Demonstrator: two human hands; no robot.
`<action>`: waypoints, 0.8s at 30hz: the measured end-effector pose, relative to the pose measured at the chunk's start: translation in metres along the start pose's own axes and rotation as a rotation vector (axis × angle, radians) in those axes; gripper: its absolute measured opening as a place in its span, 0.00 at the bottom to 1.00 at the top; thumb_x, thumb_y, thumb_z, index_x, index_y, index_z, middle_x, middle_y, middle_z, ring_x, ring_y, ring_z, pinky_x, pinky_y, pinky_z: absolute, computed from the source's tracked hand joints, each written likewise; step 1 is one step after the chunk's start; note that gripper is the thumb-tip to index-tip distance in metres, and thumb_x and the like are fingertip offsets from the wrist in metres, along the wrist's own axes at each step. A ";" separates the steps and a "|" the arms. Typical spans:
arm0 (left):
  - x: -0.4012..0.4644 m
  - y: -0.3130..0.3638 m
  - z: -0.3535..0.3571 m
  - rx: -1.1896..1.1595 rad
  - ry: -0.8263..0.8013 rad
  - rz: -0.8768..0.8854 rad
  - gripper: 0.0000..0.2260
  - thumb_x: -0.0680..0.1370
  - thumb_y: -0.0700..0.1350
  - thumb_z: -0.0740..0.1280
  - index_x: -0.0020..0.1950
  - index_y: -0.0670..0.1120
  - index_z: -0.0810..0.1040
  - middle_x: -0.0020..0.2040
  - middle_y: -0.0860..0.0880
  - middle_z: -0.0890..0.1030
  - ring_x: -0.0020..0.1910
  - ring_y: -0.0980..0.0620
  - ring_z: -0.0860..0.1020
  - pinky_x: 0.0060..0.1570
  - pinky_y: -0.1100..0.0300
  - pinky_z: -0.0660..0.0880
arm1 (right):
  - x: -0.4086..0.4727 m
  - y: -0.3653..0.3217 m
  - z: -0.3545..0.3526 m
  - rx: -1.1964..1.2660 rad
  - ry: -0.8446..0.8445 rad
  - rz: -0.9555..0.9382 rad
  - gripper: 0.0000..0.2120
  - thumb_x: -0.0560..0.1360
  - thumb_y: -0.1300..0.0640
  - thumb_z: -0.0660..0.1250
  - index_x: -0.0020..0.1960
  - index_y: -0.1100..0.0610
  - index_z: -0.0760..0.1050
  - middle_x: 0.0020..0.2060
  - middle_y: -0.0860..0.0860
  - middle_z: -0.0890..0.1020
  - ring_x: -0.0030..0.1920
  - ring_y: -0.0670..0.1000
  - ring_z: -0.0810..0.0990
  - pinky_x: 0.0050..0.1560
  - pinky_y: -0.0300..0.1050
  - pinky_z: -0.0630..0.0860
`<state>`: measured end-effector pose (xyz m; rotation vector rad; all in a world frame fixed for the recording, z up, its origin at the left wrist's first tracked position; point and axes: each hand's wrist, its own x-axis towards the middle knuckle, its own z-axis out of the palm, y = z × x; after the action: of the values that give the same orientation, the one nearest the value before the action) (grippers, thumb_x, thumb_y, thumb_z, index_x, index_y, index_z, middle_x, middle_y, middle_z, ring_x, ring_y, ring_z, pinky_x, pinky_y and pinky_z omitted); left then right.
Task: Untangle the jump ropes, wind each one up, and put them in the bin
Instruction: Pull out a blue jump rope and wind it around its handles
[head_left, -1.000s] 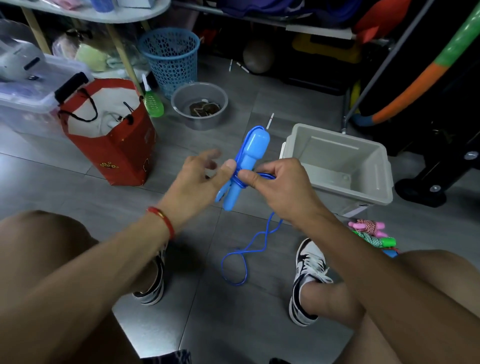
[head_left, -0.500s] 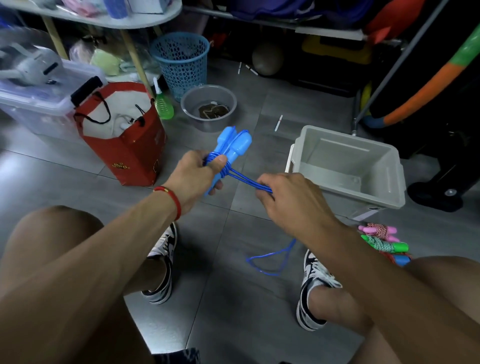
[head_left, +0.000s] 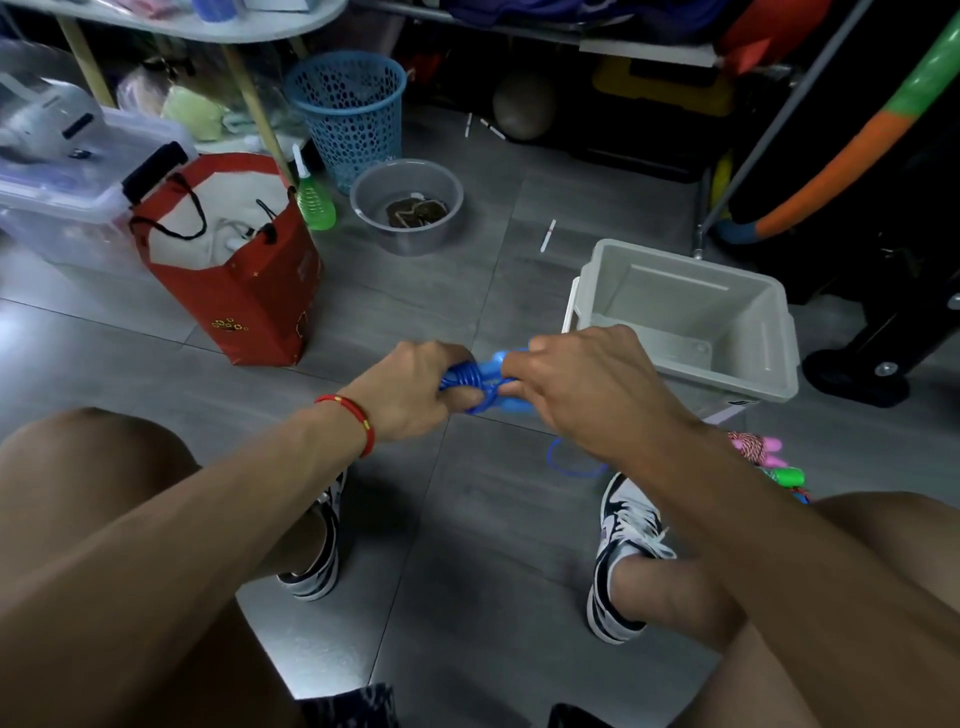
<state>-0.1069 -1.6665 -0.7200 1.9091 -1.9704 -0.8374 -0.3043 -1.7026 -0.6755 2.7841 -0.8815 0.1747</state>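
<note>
Both hands, left hand (head_left: 410, 387) and right hand (head_left: 576, 379), grip the blue jump rope (head_left: 480, 382) between them.

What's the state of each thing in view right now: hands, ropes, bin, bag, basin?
left hand: grips the blue rope's handles
right hand: grips the same bundle
blue jump rope: mostly wound round its handles, a loop hangs loose
white bin: upright, open, no ropes inside
other jump ropes: on floor, not binned
red bag: upright, open
grey basin: upright, something dark inside
</note>
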 end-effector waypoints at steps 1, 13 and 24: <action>-0.003 0.002 -0.002 0.006 -0.077 0.042 0.09 0.80 0.50 0.69 0.57 0.48 0.79 0.37 0.54 0.77 0.36 0.56 0.77 0.36 0.64 0.70 | -0.001 0.003 -0.001 0.045 -0.043 0.020 0.13 0.77 0.41 0.68 0.42 0.49 0.78 0.33 0.47 0.72 0.35 0.56 0.80 0.32 0.44 0.61; -0.028 0.018 -0.001 -0.010 -0.267 0.343 0.08 0.76 0.56 0.71 0.45 0.54 0.76 0.35 0.51 0.78 0.34 0.53 0.76 0.34 0.60 0.71 | 0.000 0.031 -0.003 0.858 -0.342 0.158 0.06 0.67 0.49 0.81 0.40 0.45 0.85 0.34 0.40 0.84 0.39 0.41 0.82 0.46 0.46 0.79; -0.044 0.021 -0.035 -0.559 -0.215 0.346 0.19 0.73 0.46 0.77 0.57 0.44 0.71 0.43 0.39 0.81 0.37 0.38 0.75 0.37 0.50 0.73 | 0.001 0.042 0.025 1.622 -0.313 0.329 0.03 0.75 0.60 0.72 0.43 0.55 0.84 0.31 0.49 0.80 0.31 0.44 0.76 0.33 0.37 0.73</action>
<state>-0.0998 -1.6320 -0.6717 1.1691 -1.8369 -1.3502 -0.3266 -1.7425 -0.6926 4.0870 -1.8819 0.8468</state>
